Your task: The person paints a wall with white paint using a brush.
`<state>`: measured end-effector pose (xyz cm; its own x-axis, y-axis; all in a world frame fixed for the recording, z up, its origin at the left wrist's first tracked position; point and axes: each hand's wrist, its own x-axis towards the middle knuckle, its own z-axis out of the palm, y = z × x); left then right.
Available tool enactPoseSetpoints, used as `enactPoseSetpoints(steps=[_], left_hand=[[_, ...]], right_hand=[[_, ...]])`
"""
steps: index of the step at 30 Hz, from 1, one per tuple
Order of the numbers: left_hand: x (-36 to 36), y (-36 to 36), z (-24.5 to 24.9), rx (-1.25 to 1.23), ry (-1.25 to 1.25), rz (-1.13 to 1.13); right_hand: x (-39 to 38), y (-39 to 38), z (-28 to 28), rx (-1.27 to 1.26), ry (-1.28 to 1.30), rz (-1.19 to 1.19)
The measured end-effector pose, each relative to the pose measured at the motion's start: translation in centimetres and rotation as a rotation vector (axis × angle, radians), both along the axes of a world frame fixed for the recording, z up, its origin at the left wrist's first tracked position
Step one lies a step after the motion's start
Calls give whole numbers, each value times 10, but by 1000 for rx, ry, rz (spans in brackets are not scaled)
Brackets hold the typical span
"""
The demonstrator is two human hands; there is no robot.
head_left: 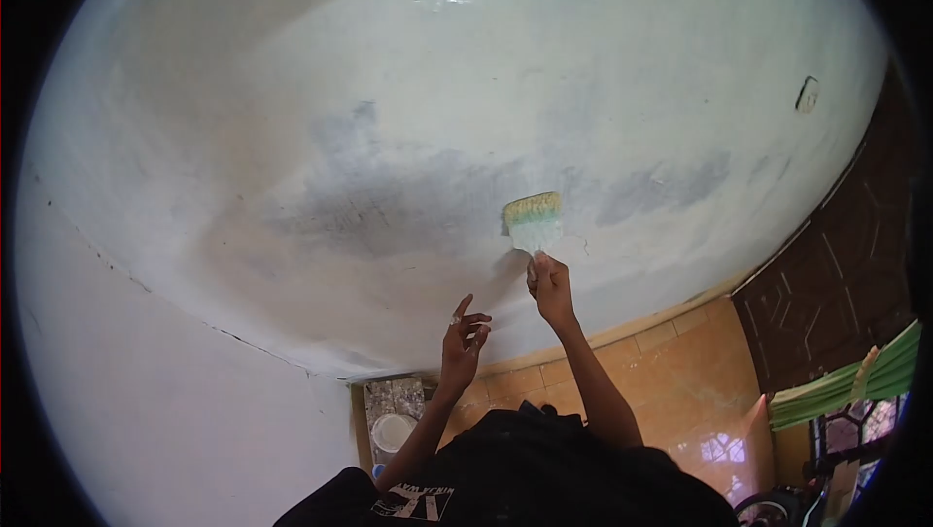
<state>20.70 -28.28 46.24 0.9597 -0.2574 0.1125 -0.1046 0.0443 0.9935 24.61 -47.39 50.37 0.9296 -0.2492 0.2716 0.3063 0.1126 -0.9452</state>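
The wide, flat paintbrush with yellowish bristles and a whitish handle (534,222) is up at the whitish plastered wall (632,80) — contact unclear. The right hand (551,289) is closed round its handle; the left hand (463,344) holds nothing, fingers loosely apart. Light, overlapping strokes would likely suit the dull grey patches (374,201) best. Open wall spreads above — mind the dark brown panelled door (836,274) at right and the round white container (392,433) by the left forearm.

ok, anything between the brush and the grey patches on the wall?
Nothing visible. The right hand holds the brush by its handle, bristles next to the grey patches; whether they touch the wall is unclear. The left hand is lower, off to the left.
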Motion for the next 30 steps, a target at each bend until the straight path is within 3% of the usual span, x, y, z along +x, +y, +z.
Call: enactPoseSetpoints(steps=[4, 6, 11, 13, 16, 19, 22, 24, 30], left_hand=[[-5, -6, -7, 32, -23, 31], [1, -11, -5, 40, -29, 45], [-8, -15, -3, 28, 9, 19], [-7, -17, -6, 18, -7, 19], [-10, -25, -3, -5, 21, 42], [-7, -30, -4, 29, 47, 48], [-10, -37, -8, 54, 58, 26], [-5, -41, -11, 86, -3, 10], [0, -58, 1, 24, -10, 36]], right_hand=[[-25, -7, -90, -153, 95, -49], [-43, -5, -76, -49, 205, -38], [-9, -28, -14, -17, -50, 5], [6, -31, -23, -31, -82, -23], [-20, -32, -91, -133, 133, -32], [-42, -32, -87, 0, 138, -2], [-15, -44, -36, -30, -7, -15], [3, -55, -33, -57, -40, -4], [-38, -58, -110, -78, 108, -10]])
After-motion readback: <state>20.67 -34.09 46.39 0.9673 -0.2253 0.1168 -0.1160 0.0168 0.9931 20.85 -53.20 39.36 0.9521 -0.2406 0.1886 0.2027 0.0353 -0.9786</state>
